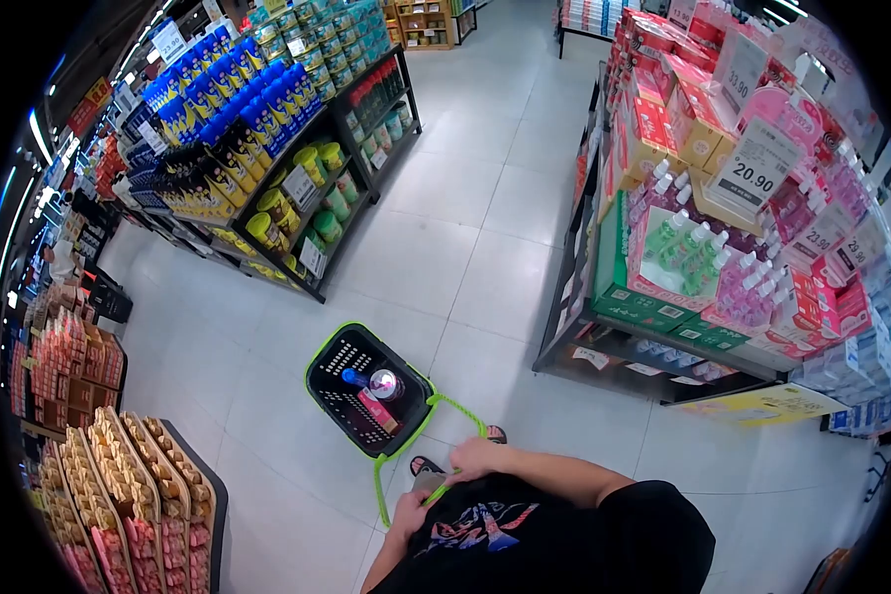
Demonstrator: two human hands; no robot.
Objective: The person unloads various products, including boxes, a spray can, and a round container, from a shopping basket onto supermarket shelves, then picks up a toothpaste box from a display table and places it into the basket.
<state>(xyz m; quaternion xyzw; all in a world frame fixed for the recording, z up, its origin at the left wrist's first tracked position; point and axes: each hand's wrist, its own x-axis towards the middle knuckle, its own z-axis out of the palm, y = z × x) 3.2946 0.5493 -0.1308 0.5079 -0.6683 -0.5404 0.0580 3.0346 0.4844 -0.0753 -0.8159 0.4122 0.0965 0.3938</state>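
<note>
A black shopping basket (329,348) with a bright green rim hangs or stands at an angle in front of me; I cannot tell if it touches the floor. Its green handle (457,404) runs back to my body. My right hand (475,455) is closed around the handle near its right side. Lower down, my left hand (409,512) is also closed on it, its fingers partly hidden. Inside the basket lie a blue-topped item (352,377), a round shiny container (384,385) and a pink-red box (377,410).
To the right stands a display (653,307) of pump bottles and boxes with price signs. At the left front is a shelf (312,198) of blue and yellow bottles and tins. Stacked packs (134,495) stand at lower left. A tiled aisle (465,228) runs ahead between the displays.
</note>
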